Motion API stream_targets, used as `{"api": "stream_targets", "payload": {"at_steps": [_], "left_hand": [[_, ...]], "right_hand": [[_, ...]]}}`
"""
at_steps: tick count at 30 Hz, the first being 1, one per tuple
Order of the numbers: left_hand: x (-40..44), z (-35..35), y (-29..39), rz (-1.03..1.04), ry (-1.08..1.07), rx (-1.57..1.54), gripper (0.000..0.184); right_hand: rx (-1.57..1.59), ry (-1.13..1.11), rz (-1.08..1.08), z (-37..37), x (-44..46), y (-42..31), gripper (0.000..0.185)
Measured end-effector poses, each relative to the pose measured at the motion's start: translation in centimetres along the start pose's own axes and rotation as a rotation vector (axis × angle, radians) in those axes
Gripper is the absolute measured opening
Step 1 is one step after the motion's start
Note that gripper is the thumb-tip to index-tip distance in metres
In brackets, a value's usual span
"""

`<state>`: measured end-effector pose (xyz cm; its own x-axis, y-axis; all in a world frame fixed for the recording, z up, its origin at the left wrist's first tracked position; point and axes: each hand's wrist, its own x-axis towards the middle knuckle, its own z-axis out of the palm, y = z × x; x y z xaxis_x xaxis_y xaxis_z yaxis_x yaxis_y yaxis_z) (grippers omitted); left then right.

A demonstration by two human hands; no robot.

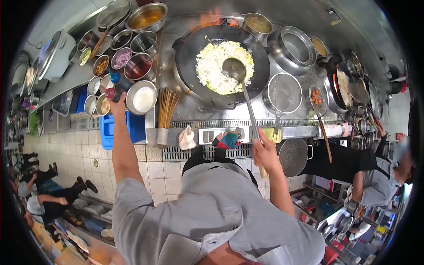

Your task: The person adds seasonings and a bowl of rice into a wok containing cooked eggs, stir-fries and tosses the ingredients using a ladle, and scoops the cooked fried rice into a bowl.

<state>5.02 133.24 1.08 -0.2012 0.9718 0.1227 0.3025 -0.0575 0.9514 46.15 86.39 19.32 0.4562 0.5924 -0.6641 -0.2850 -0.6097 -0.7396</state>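
Note:
A large dark wok sits on the steel stove and holds a pale rice-like food with yellow bits. My right hand is closed around the long handle of a ladle, whose bowl rests in the food. Out to the left, my left hand has its fingers around a small red-topped container, partly hidden by them. Just beside that hand stand a metal bowl of white contents, a blue-capped bottle and small metal cups.
Flames rise behind the wok. Right of it are a round strainer, stacked metal bowls and a pot. A bamboo brush stands left, near a blue bin. A co-worker stands at the right; other people are at the lower left.

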Motion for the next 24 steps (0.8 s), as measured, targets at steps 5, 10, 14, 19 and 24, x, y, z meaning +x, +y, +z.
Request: {"api": "stream_targets", "payload": {"at_steps": [5, 10, 14, 19, 24], "left_hand": [[-0.8, -0.6, 0.5, 0.153, 0.034, 0.073, 0.061], [-1.8, -2.1, 2.9, 0.092, 0.193, 0.056, 0.057], [-3.1, -4.8, 8.2, 0.124, 0.226, 0.05, 0.054], [-7.2, -7.4, 12.0, 0.205, 0.069, -0.024, 0.044], [-12.3, -3.1, 15.7, 0.15, -0.302, -0.088, 0.057]], "right_hand": [[-0.342, 0.132, -0.228, 1.3, 5.5, -6.6, 0.055], [-0.045, 0.137, -0.162, 3.4, 12.0, -7.4, 0.055], [-0.36, 0.233, -0.477, 2.0, 12.7, -6.0, 0.056], [0.047, 0.077, -0.067, 1.2, -0.1, -4.8, 0.057], [0.201, -0.029, -0.041, 1.2, 7.2, -1.7, 0.055]]}}
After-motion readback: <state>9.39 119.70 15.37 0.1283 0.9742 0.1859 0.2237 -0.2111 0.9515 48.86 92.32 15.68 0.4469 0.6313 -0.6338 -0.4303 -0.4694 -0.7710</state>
